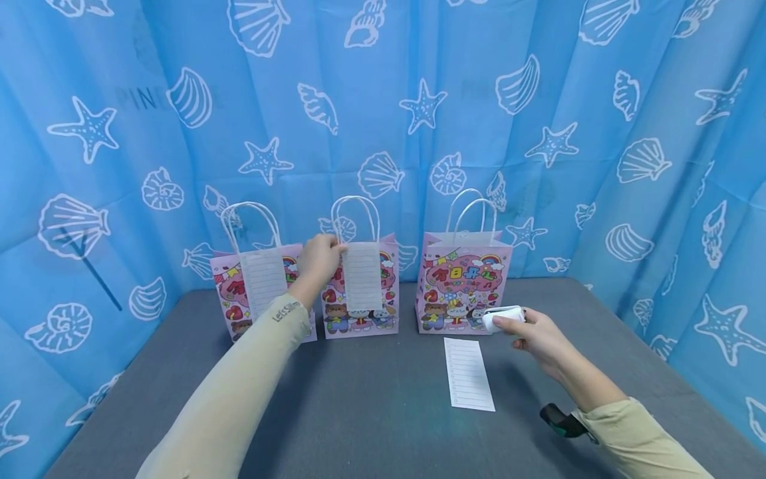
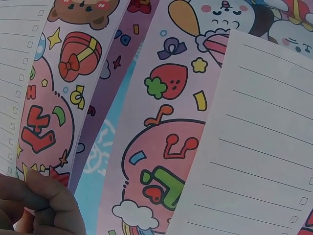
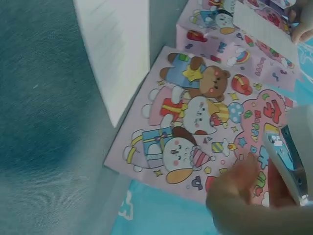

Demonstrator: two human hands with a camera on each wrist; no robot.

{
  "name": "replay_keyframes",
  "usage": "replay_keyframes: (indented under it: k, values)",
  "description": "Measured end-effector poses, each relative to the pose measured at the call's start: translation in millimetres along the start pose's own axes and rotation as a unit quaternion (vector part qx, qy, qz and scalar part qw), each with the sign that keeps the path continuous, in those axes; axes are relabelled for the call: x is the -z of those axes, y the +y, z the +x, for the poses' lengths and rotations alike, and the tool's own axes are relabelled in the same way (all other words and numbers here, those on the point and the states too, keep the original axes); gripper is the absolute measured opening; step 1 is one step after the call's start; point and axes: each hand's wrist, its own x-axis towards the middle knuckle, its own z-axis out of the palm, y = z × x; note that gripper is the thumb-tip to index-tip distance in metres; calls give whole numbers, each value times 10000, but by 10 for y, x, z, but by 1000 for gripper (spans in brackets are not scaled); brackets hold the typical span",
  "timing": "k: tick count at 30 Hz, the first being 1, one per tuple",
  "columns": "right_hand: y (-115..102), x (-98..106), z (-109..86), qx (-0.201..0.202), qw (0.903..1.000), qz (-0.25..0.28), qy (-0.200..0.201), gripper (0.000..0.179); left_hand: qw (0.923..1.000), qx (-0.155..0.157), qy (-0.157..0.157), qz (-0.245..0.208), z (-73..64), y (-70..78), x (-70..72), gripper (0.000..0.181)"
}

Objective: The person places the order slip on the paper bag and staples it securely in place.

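Note:
My left hand [image 1: 320, 261] pinches the upper left corner of the lined paper sheet [image 1: 364, 276] against the top of the middle pink gift bag [image 1: 389, 322]. In the left wrist view its curled fingers show at the lower left, beside that sheet. A small white stapler [image 1: 504, 319] is held in my right hand [image 1: 544, 342], in front of the right gift bag [image 1: 437, 319]. Below it, another lined sheet [image 1: 469, 374] lies on the table. The left gift bag [image 1: 230, 293] carries a lined sheet [image 1: 264, 276] on its front, partly behind my left sleeve.
All three bags stand upright in a row, with white handles, at the back of the grey table [image 1: 383, 412]. A blue curtain [image 1: 383, 100] with shell and starfish outlines hangs right behind them. A black strap device [image 1: 562, 420] is on my right wrist.

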Motion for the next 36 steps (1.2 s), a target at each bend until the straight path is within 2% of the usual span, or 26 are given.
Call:
replay_keyframes:
  k: [3, 6, 16, 22, 29, 36]
  values:
    - [-22, -31, 2, 210, 9989, 287, -300, 61, 10000, 9, -5, 5, 1, -2, 3, 33]
    - [-55, -71, 2, 216, 9972, 552, -465, 61, 10000, 11, -14, 5, 3, -4, 1, 33]
    - [-159, -155, 16, 385, 9925, 1014, -557, 58, 10000, -31, 16, -83, 12, -24, -20, 31]
    - [-236, -258, 41, 347, 9899, 1284, -482, 66, 10000, -60, 54, -57, 19, -35, -34, 35]
    - [-361, -346, 75, 447, 9814, 1784, -549, 64, 10000, -12, 41, -86, 14, -17, -26, 35]
    - [-492, -443, 97, 486, 9791, 1905, -515, 65, 10000, -4, 58, -18, 12, -17, -28, 34]
